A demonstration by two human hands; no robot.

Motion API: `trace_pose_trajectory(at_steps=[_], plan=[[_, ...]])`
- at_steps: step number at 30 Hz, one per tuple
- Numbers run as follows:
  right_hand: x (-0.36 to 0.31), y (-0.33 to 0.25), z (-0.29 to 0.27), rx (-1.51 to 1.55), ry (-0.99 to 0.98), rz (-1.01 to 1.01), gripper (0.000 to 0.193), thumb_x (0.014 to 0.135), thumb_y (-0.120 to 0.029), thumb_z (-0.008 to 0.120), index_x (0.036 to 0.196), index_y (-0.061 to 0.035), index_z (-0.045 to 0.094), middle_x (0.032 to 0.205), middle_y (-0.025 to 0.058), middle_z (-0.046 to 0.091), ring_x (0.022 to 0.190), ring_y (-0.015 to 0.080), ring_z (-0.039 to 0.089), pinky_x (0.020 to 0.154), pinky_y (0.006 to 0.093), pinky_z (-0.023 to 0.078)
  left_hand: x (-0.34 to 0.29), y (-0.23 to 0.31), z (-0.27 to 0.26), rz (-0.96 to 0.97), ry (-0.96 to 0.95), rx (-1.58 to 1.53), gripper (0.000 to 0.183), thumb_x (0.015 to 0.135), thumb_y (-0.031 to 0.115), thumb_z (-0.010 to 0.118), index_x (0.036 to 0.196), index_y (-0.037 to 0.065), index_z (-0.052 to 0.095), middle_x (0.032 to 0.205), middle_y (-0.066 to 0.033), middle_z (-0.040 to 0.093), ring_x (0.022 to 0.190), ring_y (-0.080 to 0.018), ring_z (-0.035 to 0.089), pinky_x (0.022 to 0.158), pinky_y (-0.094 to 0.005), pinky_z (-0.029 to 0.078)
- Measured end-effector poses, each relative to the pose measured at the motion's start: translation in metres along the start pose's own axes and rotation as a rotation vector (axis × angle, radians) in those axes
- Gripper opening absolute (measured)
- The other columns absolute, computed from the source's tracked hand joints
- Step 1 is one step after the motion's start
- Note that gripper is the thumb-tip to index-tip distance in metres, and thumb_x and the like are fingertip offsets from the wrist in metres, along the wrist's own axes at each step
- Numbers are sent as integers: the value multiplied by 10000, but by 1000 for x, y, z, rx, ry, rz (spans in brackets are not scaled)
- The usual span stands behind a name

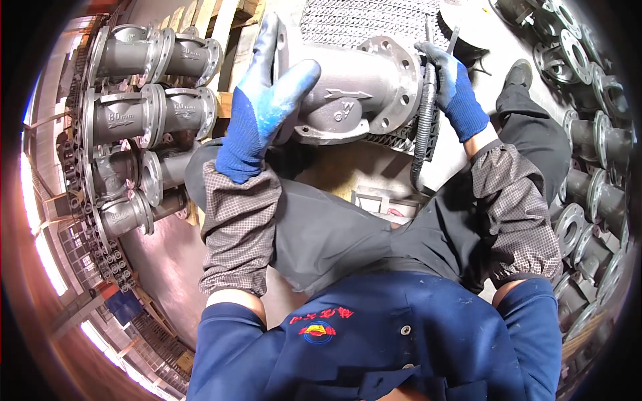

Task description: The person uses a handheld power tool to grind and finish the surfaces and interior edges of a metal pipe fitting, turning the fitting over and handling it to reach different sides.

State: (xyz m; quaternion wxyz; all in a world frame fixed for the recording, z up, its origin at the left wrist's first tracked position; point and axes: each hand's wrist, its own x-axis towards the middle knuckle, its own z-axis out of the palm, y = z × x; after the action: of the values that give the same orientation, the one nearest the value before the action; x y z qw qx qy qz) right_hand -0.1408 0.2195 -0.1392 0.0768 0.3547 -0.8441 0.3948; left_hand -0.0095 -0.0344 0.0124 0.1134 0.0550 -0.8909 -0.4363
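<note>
A grey cast-metal flanged valve body (341, 87) lies across the area in front of my knees, an arrow cast on its side. My left hand (267, 97), in a blue coated glove, straddles its left flange (281, 47) with fingers stretched and thumb spread. Beside the right flange (401, 87), my gloved right hand (455, 83) is closed around a thin dark tool (454, 40), whose kind I cannot make out. A black ribbed hose (424, 123) runs down next to that hand's fingertips.
Stacked grey flanged valve bodies (124, 117) stand at left; more flanged castings (602, 140) are piled at right. Beneath the valve is a dark, openwork mesh surface (374, 23). A wooden pallet (224, 27) stands at the far left. My legs flank the work area.
</note>
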Motion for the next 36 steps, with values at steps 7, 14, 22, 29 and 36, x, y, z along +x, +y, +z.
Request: trace_pose_trajectory(at_steps=[7,14,22,29,36], plan=[[-12,-19,-21,581,26,565,436,746,-62,622,1171,11,563,1052,183,633,957,293,624,834,334,502,22,-24,2,360,66,288,481,894,184,586,1311,-12,444,1276,-171,519,959,-170,600,800,-253,501],[-9,-72,-56,1167,202,734,368,935,-249,537,1160,40,578,915,92,601,784,106,579,689,215,516,56,-58,-27,490,-21,258,303,951,121,465,1232,53,556,1309,-153,512,1178,-245,529,990,-325,438],[20,-113,-56,343,18,-194,271,921,-205,523,1028,5,657,1064,133,658,796,242,685,713,299,538,49,-36,-8,43,80,-293,339,971,157,431,1268,26,527,1296,-124,521,1183,-199,506,1025,-315,387],[62,-120,-18,624,-14,-304,263,954,-188,459,1094,-6,586,898,123,686,761,199,683,649,276,545,43,-48,27,-68,69,-660,533,951,417,466,1299,12,460,1043,-101,605,881,-168,598,820,-300,504],[42,-132,-7,497,-79,-230,278,808,-26,600,1084,0,614,893,136,670,730,201,655,625,267,504,23,-59,50,-319,-26,-1292,617,931,509,455,1303,17,437,981,-104,597,822,-192,590,786,-324,514]])
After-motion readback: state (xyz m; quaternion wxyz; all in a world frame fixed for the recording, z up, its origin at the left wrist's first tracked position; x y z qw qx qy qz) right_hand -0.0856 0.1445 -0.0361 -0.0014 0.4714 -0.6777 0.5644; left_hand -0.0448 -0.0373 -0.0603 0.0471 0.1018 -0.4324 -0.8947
